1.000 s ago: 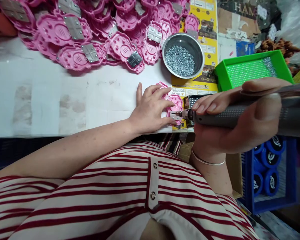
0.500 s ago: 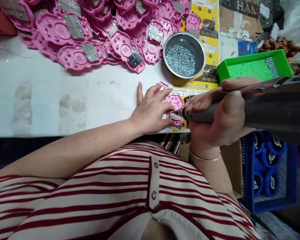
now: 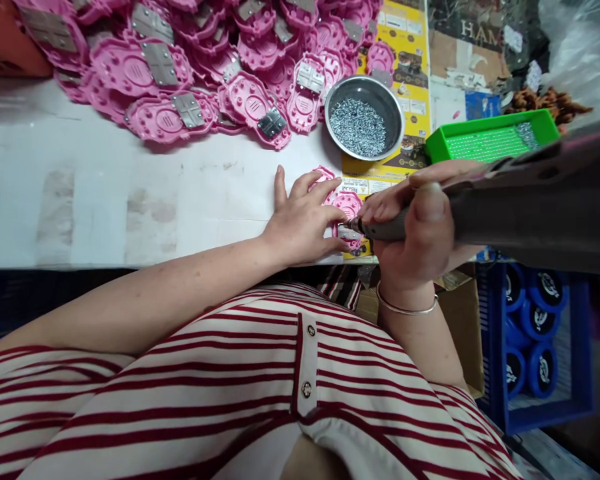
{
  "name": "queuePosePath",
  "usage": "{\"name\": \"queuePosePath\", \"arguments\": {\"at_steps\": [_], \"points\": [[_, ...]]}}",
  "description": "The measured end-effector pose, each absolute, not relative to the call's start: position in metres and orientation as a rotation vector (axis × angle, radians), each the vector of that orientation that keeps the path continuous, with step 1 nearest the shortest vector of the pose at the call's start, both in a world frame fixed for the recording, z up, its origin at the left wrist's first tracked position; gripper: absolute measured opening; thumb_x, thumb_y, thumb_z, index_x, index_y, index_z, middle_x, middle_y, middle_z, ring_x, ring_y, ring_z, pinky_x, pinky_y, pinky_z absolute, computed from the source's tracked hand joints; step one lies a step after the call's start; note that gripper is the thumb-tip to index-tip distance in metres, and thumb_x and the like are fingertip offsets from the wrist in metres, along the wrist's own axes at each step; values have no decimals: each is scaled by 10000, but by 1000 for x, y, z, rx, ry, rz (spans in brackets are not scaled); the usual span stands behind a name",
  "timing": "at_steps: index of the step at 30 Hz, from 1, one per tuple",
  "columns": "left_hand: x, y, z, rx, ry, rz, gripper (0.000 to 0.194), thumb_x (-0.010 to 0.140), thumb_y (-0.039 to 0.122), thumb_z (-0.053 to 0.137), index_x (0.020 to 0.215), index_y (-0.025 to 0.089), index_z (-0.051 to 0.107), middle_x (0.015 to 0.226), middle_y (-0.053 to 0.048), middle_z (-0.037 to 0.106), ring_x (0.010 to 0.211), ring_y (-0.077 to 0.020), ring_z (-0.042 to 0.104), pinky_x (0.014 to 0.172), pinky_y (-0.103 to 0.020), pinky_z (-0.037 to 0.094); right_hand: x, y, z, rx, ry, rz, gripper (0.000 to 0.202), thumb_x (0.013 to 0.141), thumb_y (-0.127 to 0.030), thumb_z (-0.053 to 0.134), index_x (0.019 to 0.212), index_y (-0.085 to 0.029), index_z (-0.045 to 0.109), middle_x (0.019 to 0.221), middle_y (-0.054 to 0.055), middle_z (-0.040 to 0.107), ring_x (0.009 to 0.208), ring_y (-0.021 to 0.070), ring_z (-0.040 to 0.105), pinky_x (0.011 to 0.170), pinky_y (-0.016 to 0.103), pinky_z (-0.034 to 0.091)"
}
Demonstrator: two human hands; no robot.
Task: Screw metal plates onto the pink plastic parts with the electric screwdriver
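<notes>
White tabletop [image 3: 220, 193], smudged in 2 places toward its left, runs beneath a heap of pink parts [image 3: 250, 100]; a yellow printed sheet [image 3: 415, 120] lies at its right, under a metal bowl [image 3: 395, 110] of small screws [image 3: 359, 127], with a green tray [image 3: 437, 147] beyond. The worked pink part [image 3: 349, 205] sits near the table's front edge, partly on the yellow sheet, its long axis running from the far side toward the person and its metal plate [image 3: 351, 235] at the near end. The screwdriver [image 3: 505, 220] lies roughly crosswise, bit to the left over the plate, its rear rising toward the right edge of view.

Compared with 1.0 s ago, the right hand [image 3: 420, 247] and screwdriver have moved left, closer to the left hand [image 3: 305, 223], and less of the bit shows; the left hand has hardly shifted.

The worked part is glossy pink plastic with a raised, octagon-like border and an oval ridge; its plate is dull silver. The screwdriver is grey, with a metallic collar and dimpled grip. The right hand is wrapped around it; the left lies palm down, fingers spread wide, thumb and index finger beside the plate.
</notes>
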State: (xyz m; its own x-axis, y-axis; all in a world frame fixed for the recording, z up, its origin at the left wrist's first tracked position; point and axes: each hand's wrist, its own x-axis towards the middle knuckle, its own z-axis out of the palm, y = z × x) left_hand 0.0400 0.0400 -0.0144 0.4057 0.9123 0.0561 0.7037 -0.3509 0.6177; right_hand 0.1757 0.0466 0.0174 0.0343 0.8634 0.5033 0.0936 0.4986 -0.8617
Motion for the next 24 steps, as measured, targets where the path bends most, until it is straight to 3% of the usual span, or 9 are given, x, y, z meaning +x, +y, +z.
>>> {"name": "queuePosePath", "arguments": {"at_steps": [3,7,15,24], "points": [[40,39,-18,2177,1384,588,383,724,577,788,992,304,779,1483,-70,512,1428,-418,312,1156,-755,-42,173,41,35,-674,-1197,593,123,850,-360,634,918,-261,660,548,-73,493,430,78,473,432,252,455],[40,36,-22,2222,1402,635,401,719,605,779,984,304,783,1461,-76,535,1414,-434,335,1144,-772,-41,184,38,59,-650,-1078,567,109,861,-234,539,792,-214,621,512,-79,517,412,60,446,424,231,450],[40,31,-25,2302,1391,654,426,766,652,709,1024,321,780,1445,-77,551,1415,-415,346,1147,-749,-47,204,36,54,-864,-1020,425,39,820,-266,556,792,-240,563,484,-96,466,409,70,433,441,251,415],[38,30,-28,2320,1388,676,474,766,702,670,1050,334,768,1435,-64,564,1411,-400,346,1151,-730,-35,206,44,35,-839,-1063,377,146,857,-371,624,876,-237,569,512,-89,430,394,69,433,410,247,418]]}}
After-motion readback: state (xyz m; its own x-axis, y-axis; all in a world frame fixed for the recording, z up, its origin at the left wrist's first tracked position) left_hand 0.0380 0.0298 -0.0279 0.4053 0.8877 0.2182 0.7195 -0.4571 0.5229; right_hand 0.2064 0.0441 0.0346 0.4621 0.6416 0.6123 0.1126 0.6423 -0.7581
